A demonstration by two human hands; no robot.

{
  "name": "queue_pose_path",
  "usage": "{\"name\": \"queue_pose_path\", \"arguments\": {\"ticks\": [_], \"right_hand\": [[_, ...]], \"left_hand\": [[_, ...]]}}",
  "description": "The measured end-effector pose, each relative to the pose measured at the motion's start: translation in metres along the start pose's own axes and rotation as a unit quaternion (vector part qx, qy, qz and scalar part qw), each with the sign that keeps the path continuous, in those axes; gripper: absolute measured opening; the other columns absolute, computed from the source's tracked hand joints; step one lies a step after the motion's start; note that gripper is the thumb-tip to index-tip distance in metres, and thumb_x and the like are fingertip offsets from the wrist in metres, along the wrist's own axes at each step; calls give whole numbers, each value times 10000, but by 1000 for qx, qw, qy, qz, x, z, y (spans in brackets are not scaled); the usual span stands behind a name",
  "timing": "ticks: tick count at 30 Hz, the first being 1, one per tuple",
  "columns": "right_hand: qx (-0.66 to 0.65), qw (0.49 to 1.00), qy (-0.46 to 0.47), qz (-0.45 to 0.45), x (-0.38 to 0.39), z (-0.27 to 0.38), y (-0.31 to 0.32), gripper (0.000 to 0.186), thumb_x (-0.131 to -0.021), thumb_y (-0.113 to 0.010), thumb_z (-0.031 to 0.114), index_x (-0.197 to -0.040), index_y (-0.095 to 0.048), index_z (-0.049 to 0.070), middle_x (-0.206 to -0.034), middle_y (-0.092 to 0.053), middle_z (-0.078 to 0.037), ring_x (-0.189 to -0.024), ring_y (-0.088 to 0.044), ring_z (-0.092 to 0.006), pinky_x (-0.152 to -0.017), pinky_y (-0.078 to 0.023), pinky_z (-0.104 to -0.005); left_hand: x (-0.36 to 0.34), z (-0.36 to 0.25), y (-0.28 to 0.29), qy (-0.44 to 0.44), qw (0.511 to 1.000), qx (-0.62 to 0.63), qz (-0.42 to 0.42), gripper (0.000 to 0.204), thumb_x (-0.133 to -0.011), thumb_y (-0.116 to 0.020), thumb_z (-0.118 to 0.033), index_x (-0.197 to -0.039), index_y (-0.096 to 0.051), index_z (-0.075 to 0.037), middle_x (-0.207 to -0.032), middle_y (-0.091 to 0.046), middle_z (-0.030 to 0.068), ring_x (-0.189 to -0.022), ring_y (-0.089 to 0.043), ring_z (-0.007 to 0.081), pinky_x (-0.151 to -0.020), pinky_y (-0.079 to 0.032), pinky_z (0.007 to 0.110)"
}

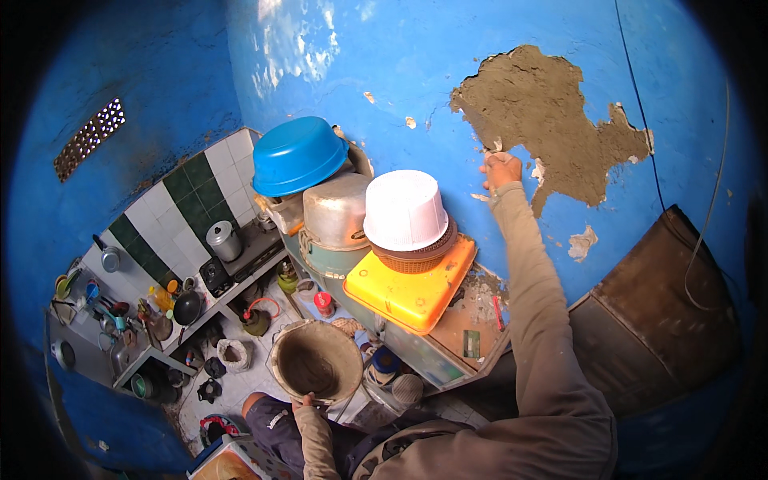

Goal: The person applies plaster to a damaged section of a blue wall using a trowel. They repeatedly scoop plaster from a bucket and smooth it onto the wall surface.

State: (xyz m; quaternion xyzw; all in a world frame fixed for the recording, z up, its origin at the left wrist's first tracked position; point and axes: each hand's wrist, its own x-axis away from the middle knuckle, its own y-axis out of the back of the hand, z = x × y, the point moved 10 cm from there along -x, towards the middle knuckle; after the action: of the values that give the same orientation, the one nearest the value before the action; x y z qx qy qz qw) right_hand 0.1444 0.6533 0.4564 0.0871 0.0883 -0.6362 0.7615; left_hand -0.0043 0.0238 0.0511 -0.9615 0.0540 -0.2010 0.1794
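My right hand (pixel 502 170) reaches up to the blue wall, its fingers closed at the lower left edge of a patch of wet brown mortar (pixel 534 104). A small pale bit shows above the fingers; what they hold, if anything, I cannot make out. Low in front of me, my left hand (pixel 304 402) grips the near rim of a mortar-smeared bucket (pixel 282 364). Grey-brown mortar (pixel 320 370) lies in the bottom of this bucket. Around the patch, the blue paint has ragged, chipped edges.
Beside the wall, a cabinet (pixel 444 340) bears a yellow tray (pixel 400 292), a white tub (pixel 406 210), a large pot (pixel 336 212) and a blue basin (pixel 298 156). A brown board (pixel 656 312) leans at right. A stove (pixel 214 276) and kitchenware stand left. Cables hang at right.
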Motion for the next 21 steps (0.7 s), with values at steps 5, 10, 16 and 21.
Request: {"name": "queue_pose_path", "arguments": {"ticks": [5,10,16,21], "right_hand": [[-10,997,-15,79,4,24,9,191,-824,-594,154,-857,-599,-34,-759,-613,-90,-617,-581,-175,-401,-434,-307],[-59,989,-81,109,-8,10,35,211,-838,-585,167,-873,-595,-41,-768,-611,-105,-629,-577,-176,-399,-438,-294],[-71,996,-25,52,22,-1,42,203,-853,-542,134,-963,-556,-36,-832,-601,-110,-672,-591,-177,-385,-439,-283],[-20,998,-6,65,37,-11,10,187,-843,-536,136,-946,-558,-19,-847,-600,-102,-705,-598,-179,-398,-448,-289]], "left_hand": [[6,-7,-10,5,1000,12,5,401,-757,-540,-21,-1146,-498,-110,-890,-568,30,-668,-534,162,-499,-489,305],[1,-6,-15,-4,1000,12,15,415,-756,-538,-6,-1158,-492,-99,-916,-582,43,-704,-556,167,-527,-491,302],[-16,14,7,-10,1000,17,22,425,-756,-533,0,-1172,-486,-70,-933,-588,42,-730,-565,163,-592,-487,297],[-15,12,11,-12,1000,1,18,428,-755,-544,-14,-1175,-489,-73,-922,-584,34,-712,-553,156,-587,-475,295]]}}
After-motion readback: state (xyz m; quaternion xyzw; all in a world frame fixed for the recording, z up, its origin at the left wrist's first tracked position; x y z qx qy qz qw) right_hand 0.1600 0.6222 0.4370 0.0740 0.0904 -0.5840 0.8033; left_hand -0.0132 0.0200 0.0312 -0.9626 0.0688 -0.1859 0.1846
